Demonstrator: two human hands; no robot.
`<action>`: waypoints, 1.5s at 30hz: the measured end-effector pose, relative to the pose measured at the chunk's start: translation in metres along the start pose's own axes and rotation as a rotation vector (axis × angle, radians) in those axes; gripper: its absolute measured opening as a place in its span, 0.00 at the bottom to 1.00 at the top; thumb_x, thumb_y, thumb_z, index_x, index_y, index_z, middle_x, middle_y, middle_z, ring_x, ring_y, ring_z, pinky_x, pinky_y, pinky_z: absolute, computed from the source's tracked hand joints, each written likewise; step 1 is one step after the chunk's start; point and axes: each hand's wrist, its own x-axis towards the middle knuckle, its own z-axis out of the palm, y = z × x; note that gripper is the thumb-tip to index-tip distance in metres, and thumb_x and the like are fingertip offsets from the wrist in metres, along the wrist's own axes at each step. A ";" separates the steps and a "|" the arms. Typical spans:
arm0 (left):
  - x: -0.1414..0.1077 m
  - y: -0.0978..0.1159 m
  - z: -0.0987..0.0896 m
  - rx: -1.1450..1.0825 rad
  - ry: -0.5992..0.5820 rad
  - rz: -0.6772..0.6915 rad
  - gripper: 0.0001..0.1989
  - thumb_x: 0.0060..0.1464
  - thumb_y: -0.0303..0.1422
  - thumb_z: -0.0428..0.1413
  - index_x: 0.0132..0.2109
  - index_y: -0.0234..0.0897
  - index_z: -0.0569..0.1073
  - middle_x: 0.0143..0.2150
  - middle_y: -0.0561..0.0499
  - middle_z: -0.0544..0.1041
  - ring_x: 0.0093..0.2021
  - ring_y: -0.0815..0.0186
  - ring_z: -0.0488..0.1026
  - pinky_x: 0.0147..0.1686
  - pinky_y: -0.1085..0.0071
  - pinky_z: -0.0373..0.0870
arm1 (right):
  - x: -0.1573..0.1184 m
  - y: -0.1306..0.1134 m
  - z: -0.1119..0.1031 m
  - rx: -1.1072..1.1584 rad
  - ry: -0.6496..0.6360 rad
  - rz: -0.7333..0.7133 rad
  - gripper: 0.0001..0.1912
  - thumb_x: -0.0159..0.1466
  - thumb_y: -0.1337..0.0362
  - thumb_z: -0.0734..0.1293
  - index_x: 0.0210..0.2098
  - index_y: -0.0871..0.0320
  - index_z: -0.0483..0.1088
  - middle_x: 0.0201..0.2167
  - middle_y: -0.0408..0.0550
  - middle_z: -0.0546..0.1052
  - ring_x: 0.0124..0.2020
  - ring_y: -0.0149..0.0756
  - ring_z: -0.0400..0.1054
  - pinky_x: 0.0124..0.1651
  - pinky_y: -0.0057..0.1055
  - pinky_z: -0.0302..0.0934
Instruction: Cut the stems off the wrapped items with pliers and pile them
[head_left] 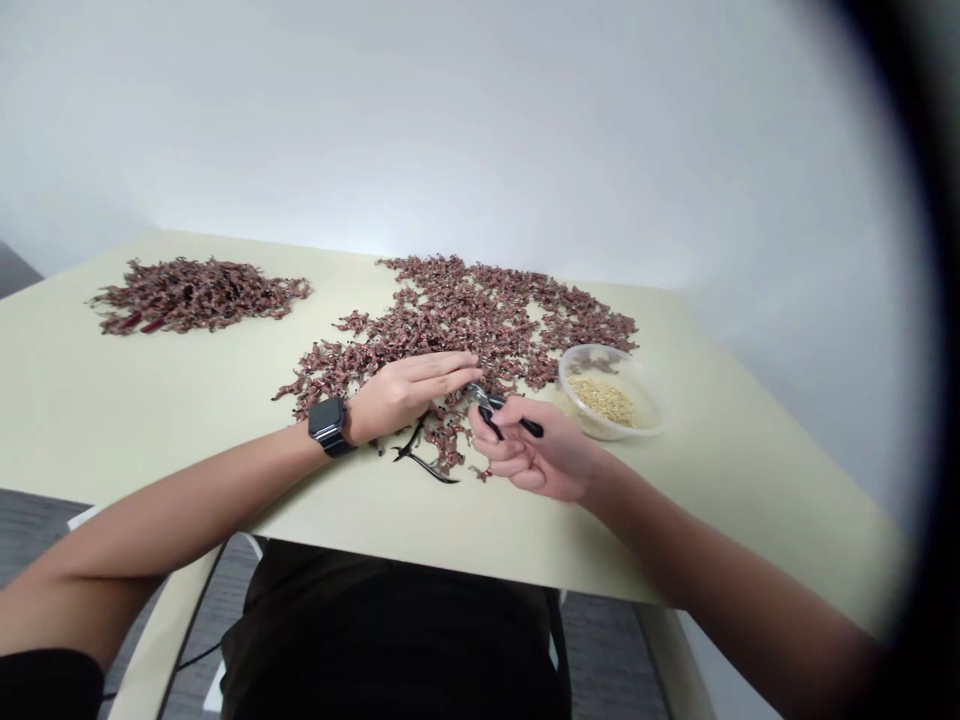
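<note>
Many small reddish-brown pieces (450,310) lie spread over the middle of the table. My right hand (536,450) is closed round small pliers (491,408) with black handles, their metal jaws pointing toward my left fingertips. Over the near part of the spread is my left hand (409,392), its fingers stretched toward the jaws and its thumb hidden beneath; whether anything is between the fingertips is too small to tell. A black watch is on the left wrist. Below that hand a second black-handled tool (426,464) lies on the table.
On the right, a clear round bowl (646,428) holds small yellowish bits (604,400). A separate heap of reddish-brown pieces (199,293) sits at the far left of the pale table (360,525). A white wall rises behind the table.
</note>
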 end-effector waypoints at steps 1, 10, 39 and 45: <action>0.001 -0.001 -0.002 0.000 -0.009 -0.004 0.30 0.67 0.20 0.47 0.70 0.48 0.66 0.69 0.50 0.69 0.69 0.64 0.67 0.69 0.60 0.65 | 0.000 0.000 0.000 -0.026 0.018 -0.013 0.09 0.60 0.59 0.63 0.31 0.54 0.58 0.22 0.34 0.46 0.21 0.27 0.32 0.19 0.25 0.27; 0.008 0.008 0.006 -0.816 0.124 -0.660 0.27 0.69 0.46 0.51 0.67 0.39 0.71 0.65 0.38 0.73 0.63 0.51 0.73 0.65 0.48 0.68 | 0.013 0.010 -0.004 -1.130 0.730 -0.541 0.10 0.59 0.63 0.66 0.28 0.55 0.58 0.22 0.38 0.63 0.25 0.30 0.55 0.29 0.30 0.48; 0.015 0.024 0.008 -0.825 0.218 -0.609 0.32 0.67 0.44 0.57 0.74 0.47 0.60 0.73 0.42 0.61 0.71 0.51 0.64 0.67 0.50 0.65 | 0.012 0.005 -0.017 -1.162 0.742 -0.552 0.07 0.61 0.64 0.64 0.29 0.55 0.60 0.24 0.38 0.64 0.27 0.31 0.55 0.32 0.31 0.47; 0.016 0.024 0.007 -0.929 0.018 -0.748 0.26 0.67 0.45 0.56 0.66 0.39 0.72 0.49 0.43 0.82 0.42 0.62 0.80 0.48 0.61 0.77 | 0.011 0.008 -0.016 -1.261 0.768 -0.545 0.05 0.61 0.63 0.66 0.32 0.55 0.64 0.24 0.39 0.68 0.25 0.31 0.57 0.30 0.30 0.48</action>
